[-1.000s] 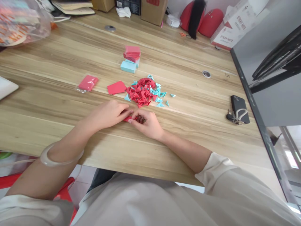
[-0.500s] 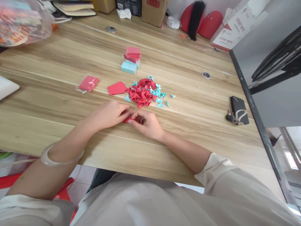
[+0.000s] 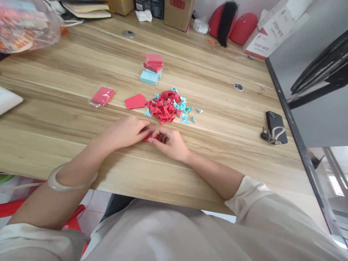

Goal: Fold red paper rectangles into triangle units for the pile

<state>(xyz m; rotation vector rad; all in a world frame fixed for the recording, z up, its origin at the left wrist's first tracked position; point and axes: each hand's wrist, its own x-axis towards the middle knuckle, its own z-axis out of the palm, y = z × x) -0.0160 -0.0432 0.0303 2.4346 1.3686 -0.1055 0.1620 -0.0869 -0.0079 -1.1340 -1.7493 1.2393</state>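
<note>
Both hands meet over a small red paper piece (image 3: 147, 138) on the wooden table, near its front edge. My left hand (image 3: 132, 131) pinches the paper's left part, and my right hand (image 3: 170, 143) has thumb and fingers closed on its right end. Just beyond them lies a pile of folded red paper triangles (image 3: 162, 109) with light blue triangles (image 3: 185, 108) on its right side. A curved row of joined red pieces (image 3: 170, 96) rests at the back of the pile. Flat red paper sheets (image 3: 135, 101) lie to the left of it.
A wrapped red paper pack (image 3: 103, 95) lies left, and stacked red and blue packs (image 3: 149, 77) stand farther back. A black case with keys (image 3: 276, 127) is at the right. Boxes (image 3: 178, 14) line the back; a plastic bag (image 3: 29, 27) fills the far left corner.
</note>
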